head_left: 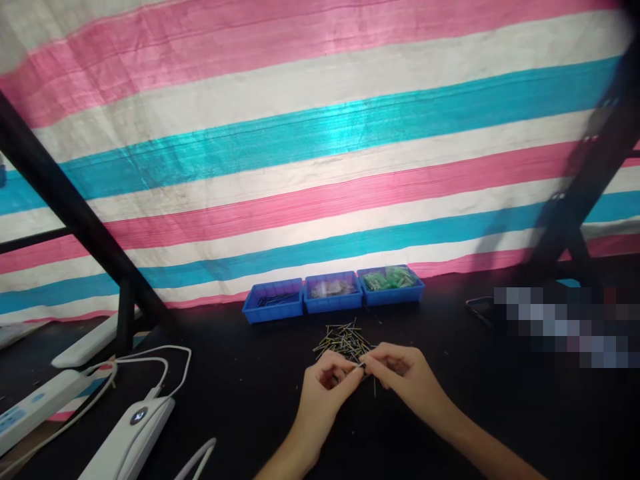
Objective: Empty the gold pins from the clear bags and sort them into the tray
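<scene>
Both hands meet just in front of a loose pile of thin metal rods (344, 341), some silvery and some yellowish. My left hand (325, 393) pinches a thin, light-coloured rod (360, 365) between thumb and forefinger. At the rod's other end, my right hand (413, 377) is closed in a pinch too, fingertips almost touching the left ones. Fingers cover most of the piece, so its exact kind does not show. Another thin rod (375, 387) shows just below the right fingertips; whether it is held or lies on the table I cannot tell.
Behind the pile stand three blue bins: the left bin (275, 315) with dark rods, the middle bin (334, 305) with clear pieces, the right bin (394, 297) with green pieces. A white power bank (133, 437), cables and a power strip (43, 407) lie left on the black table.
</scene>
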The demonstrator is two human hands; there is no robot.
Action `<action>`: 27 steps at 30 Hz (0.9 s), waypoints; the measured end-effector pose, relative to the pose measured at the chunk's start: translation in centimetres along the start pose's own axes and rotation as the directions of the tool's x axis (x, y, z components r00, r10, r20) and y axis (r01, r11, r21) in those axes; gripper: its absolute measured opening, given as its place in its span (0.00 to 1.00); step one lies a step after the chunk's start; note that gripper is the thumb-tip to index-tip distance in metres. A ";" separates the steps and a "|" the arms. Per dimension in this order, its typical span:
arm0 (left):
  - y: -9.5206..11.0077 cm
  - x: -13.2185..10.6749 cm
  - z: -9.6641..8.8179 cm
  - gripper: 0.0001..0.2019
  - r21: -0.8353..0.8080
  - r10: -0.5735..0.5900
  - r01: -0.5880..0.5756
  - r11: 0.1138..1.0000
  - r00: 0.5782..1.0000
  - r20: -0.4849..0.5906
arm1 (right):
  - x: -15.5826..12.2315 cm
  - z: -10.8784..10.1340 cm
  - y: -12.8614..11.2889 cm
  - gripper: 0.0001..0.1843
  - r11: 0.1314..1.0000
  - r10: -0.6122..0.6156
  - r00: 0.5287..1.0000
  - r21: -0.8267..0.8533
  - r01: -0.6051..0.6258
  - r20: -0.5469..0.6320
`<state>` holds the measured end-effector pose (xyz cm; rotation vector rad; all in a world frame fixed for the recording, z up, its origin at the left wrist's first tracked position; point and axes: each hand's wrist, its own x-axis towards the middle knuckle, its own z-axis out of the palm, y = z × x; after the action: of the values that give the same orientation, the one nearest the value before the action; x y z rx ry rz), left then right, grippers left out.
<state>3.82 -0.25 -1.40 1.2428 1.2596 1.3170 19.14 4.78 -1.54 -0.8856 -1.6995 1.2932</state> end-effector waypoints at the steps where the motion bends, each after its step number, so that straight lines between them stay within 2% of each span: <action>1: -0.1 -0.1 0.0 0.10 0.000 0.006 -0.006 1.000 1.000 0.009 | 0.0 0.0 0.0 0.13 1.000 0.002 1.000 0.003 -0.002 0.000; 8: 0.0 -0.3 0.4 0.12 0.008 -0.004 0.004 1.000 0.999 0.044 | -0.1 0.2 -0.5 0.11 1.000 0.000 1.000 0.025 0.000 0.020; 14: -0.2 -0.3 0.5 0.10 0.067 0.023 -0.028 0.997 0.997 0.067 | 0.0 0.2 -0.1 0.10 0.997 -0.073 0.995 0.009 0.072 0.069; 20: -0.2 -0.4 0.5 0.11 0.131 0.041 -0.053 0.990 0.995 0.089 | -0.1 0.5 -0.3 0.10 0.998 -0.055 0.990 0.003 0.055 0.130; 27: -0.5 0.1 -0.1 0.09 0.172 0.085 -0.100 0.980 0.992 0.095 | 0.1 0.4 -0.5 0.08 0.997 -0.077 0.996 -0.010 0.077 0.047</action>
<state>3.67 -0.11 -1.85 1.4839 1.2914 1.2226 18.74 4.59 -1.05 -0.7944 -1.7613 1.2624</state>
